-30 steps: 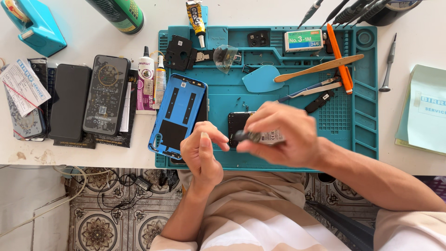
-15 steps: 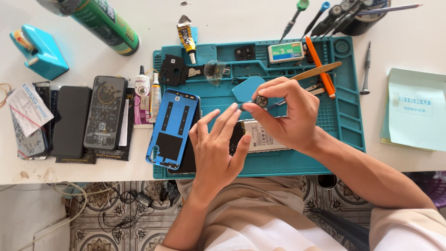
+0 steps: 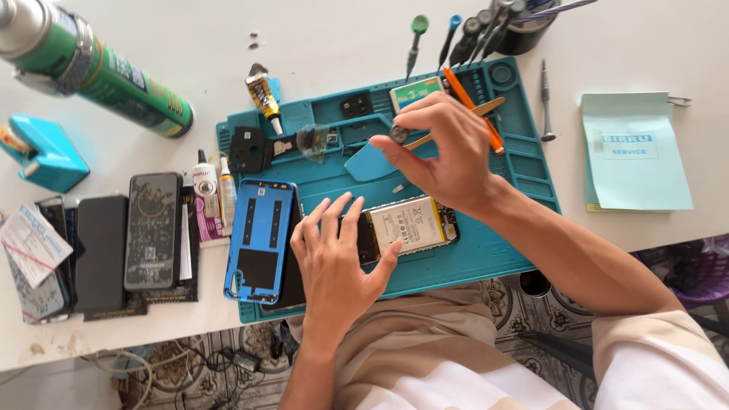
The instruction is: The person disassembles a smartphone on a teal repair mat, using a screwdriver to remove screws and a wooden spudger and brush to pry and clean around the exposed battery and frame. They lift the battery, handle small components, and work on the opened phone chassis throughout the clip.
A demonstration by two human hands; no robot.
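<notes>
My left hand [image 3: 334, 258] lies flat with fingers spread on an opened phone [image 3: 410, 225] whose battery faces up, on the teal repair mat [image 3: 486, 250]. My right hand [image 3: 440, 148] hovers above the mat's middle and pinches a small round dark part [image 3: 399, 134] between thumb and forefinger. A blue phone back cover [image 3: 260, 239] lies just left of my left hand. A blue plastic pick [image 3: 368, 163] rests on the mat under my right hand.
Wooden and orange pry tools [image 3: 486, 114] lie at the mat's top right, with screwdrivers [image 3: 545, 99] beyond. A glue tube [image 3: 262, 95], small bottles [image 3: 205, 190], several phones [image 3: 152, 231], a green spray can [image 3: 99, 72], a teal box [image 3: 42, 152] and a pale-green notepad [image 3: 630, 152] surround the mat.
My right hand has risen from the phone toward the mat's upper middle with the small part pinched. My left hand has spread flat onto the phone. The view has shifted slightly.
</notes>
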